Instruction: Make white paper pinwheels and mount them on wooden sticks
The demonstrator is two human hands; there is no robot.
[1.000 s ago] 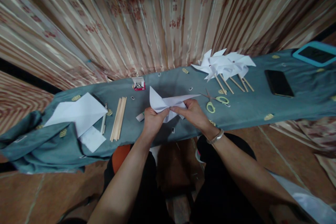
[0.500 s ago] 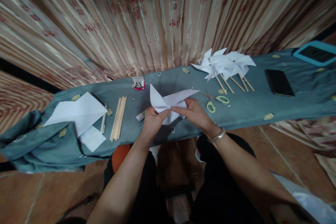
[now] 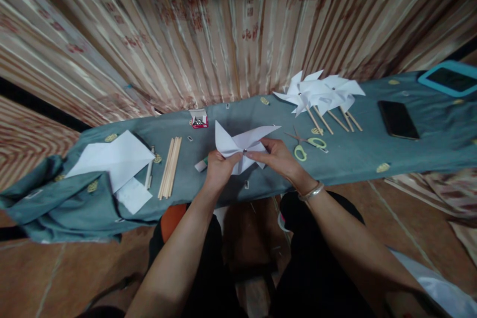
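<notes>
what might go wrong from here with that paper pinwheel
The folds of the white paper pinwheel might spring loose if the left hand or right hand slips from its centre. The scissors lie with blades spread near the right hand, so a sideways move could brush them. The small open box could spill its shiny contents if knocked.

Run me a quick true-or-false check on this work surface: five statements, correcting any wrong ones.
1. The left hand and right hand both hold the paper pinwheel. True.
2. The scissors lie to the right of the wooden sticks. True.
3. The wooden sticks stand upright. False: they lie flat on the patterned cloth.
4. The small box is open, with shiny pieces inside. True.
5. The right hand grips the scissors. False: the scissors lie apart from it on the patterned cloth.
</notes>
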